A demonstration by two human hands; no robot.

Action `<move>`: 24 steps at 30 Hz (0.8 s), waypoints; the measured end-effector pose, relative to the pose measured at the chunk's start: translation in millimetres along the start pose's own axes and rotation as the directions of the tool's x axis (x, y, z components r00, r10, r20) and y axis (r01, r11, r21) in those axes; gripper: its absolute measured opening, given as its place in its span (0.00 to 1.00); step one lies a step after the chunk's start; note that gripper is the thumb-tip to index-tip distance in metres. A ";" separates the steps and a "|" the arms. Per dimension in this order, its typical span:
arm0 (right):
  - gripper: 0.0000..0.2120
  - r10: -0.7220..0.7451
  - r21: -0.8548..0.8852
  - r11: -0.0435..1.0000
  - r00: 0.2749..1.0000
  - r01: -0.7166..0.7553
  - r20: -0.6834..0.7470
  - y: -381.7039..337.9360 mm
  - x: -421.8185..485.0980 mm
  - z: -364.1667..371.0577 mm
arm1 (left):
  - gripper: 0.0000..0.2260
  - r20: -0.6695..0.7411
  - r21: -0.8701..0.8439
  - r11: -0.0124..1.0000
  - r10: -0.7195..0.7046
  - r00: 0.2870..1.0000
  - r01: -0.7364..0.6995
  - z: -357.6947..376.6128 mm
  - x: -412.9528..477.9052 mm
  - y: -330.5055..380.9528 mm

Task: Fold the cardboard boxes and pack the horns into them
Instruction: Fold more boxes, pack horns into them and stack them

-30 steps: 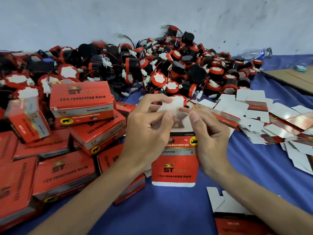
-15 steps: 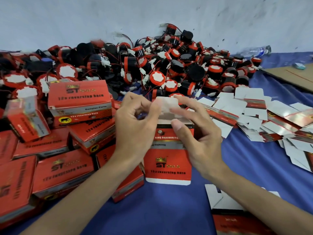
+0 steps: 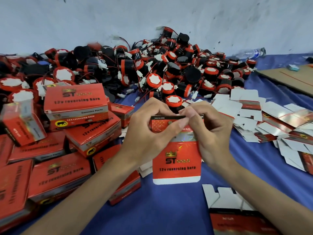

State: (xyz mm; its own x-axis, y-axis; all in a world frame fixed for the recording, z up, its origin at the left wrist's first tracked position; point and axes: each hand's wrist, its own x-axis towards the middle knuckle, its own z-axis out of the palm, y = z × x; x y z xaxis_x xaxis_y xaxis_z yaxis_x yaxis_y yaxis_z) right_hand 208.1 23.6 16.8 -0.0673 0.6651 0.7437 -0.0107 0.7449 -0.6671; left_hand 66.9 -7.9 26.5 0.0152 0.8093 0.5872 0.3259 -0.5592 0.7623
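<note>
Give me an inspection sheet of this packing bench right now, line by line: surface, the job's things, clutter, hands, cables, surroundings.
Surface: blue cloth covers the bench.
Job's things: red box in the middle, held at its top end; horn pile against the wall; closed boxes stacked at left; flat box blanks spread at right, one more blank near the front edge.
Clutter: plastic bottle lying by the wall; brown cardboard sheet far right with a small teal item on it.
Hands: left hand and right hand both pinch the box's top flap.
Cables: thin red and black leads with white plugs tangled through the horn pile.
Surroundings: scuffed white wall behind.
</note>
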 end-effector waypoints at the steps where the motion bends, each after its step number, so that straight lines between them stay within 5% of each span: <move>1: 0.07 -0.005 -0.016 1.000 1.000 0.005 0.019 0.5 -0.7 0.7 | 0.18 -0.005 0.014 1.000 0.002 1.000 -0.002 -0.7 -0.4 -0.3; 6: 0.12 0.052 -0.015 0.999 0.994 -0.051 0.094 7.3 -3.2 1.6 | 0.11 -0.034 -0.002 0.998 -0.060 0.998 0.060 -4.6 -0.1 -2.7; 8: 0.19 0.087 0.123 0.985 0.967 -0.119 0.238 9.6 0.1 -2.2 | 0.11 -0.044 -0.204 0.956 -0.223 0.974 0.210 -5.9 -1.6 1.6; 11: 0.40 0.084 0.187 0.956 0.822 -0.226 0.564 16.8 0.2 -12.7 | 0.12 -0.036 -0.505 0.708 -0.589 0.807 0.494 -8.5 6.7 -1.6; 15: 0.53 0.103 -0.090 0.994 0.723 -0.057 0.684 18.7 7.2 -20.2 | 0.16 0.036 -0.614 0.558 -0.686 0.726 0.558 -29.2 1.4 -21.3; 17: 0.57 0.051 -0.125 0.991 0.698 0.055 0.714 19.9 14.3 -24.4 | 0.18 0.116 -0.554 0.566 -0.674 0.730 0.610 -30.5 1.4 -16.8; 18: 0.57 0.043 -0.136 0.988 0.705 0.077 0.708 20.5 16.6 -25.2 | 0.18 0.151 -0.544 0.592 -0.628 0.763 0.595 -27.5 2.9 -10.3; 21: 0.39 0.097 -0.112 0.992 0.869 -0.049 0.485 21.9 8.9 -16.7 | 0.21 0.199 -0.638 0.456 -0.681 0.705 0.621 -11.2 13.5 -4.0; 24: 0.26 0.238 0.005 0.969 0.942 -0.247 0.237 21.1 4.1 -4.9 | 0.31 0.227 -0.592 0.580 -0.545 0.807 0.559 -9.6 6.5 -3.9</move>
State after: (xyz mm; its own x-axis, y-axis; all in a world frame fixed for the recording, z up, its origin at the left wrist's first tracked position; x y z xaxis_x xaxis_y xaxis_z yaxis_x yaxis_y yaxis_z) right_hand 212.5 42.3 6.0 -0.3022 0.7915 0.5312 0.0009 0.5575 -0.8302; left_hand 56.6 -2.2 30.0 0.0492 0.9988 -0.0038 -0.3624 0.0214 0.9318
